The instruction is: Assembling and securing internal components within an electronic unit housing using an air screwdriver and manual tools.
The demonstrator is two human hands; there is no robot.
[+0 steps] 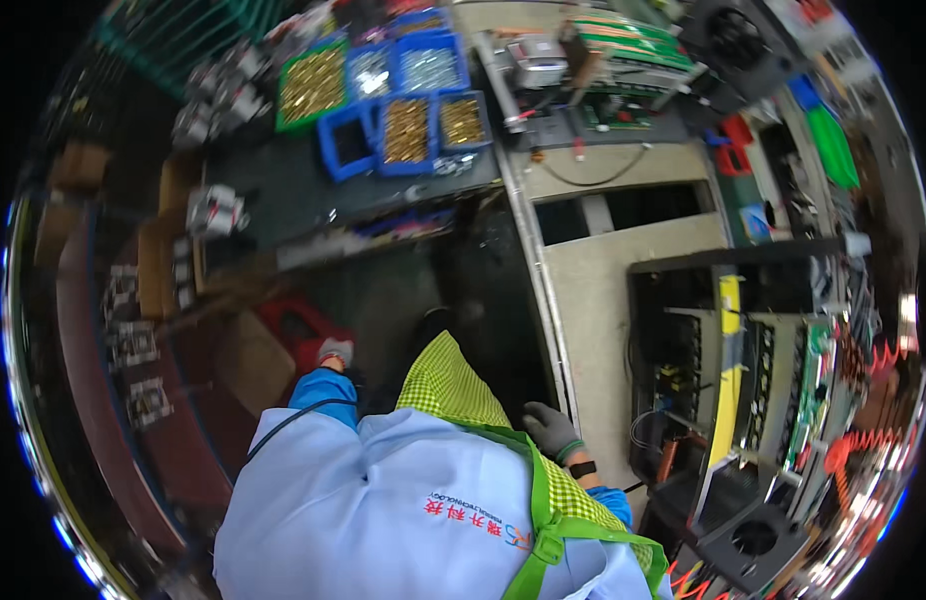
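Note:
My left hand point(336, 351), in a pale glove below a blue sleeve, is at the edge of a red plastic seat point(301, 332). Its fingers are small and blurred, so whether they grip the seat is unclear. A brown board-like piece point(255, 358) lies against that seat. Down at my right side, my right hand point(551, 430) wears a dark grey glove and a black wristband. Its fingers are loosely extended with nothing visible in them, close to the metal edge of the pale bench point(608, 330).
Blue bins point(391, 168) and a green bin point(280, 112) of small metal parts sit on the dark table ahead. Metal assemblies point(216, 211) stand left. Black equipment frames point(673, 265) and a circuit board assembly point(633, 45) occupy the right bench. Cardboard boxes point(155, 270) stand far left.

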